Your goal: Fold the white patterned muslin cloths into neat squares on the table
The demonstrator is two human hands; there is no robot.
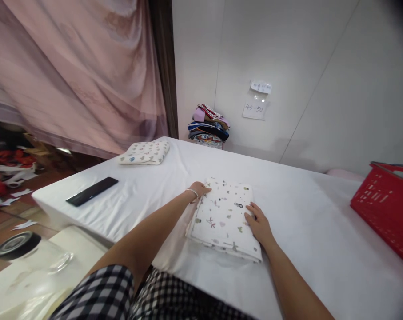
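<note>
A folded white cloth (223, 218) with small printed plants and figures lies on the white-covered table in front of me. Its layers show along the near edge. My left hand (197, 190), with a bracelet at the wrist, is closed on the cloth's far left edge; part of its fingers is hidden. On the opposite side, my right hand (259, 224) rests on the right edge with its fingers apart, the tips on the top layer. A second folded cloth (146, 152), white with a small repeated print, sits at the table's far left corner.
A black phone-like slab (93, 191) lies on the table's left part. A stack of folded clothes (209, 126) stands against the wall. A red basket (388, 209) is at the right. At lower left, a clear jar (43, 255) with a black lid lies on a pale surface.
</note>
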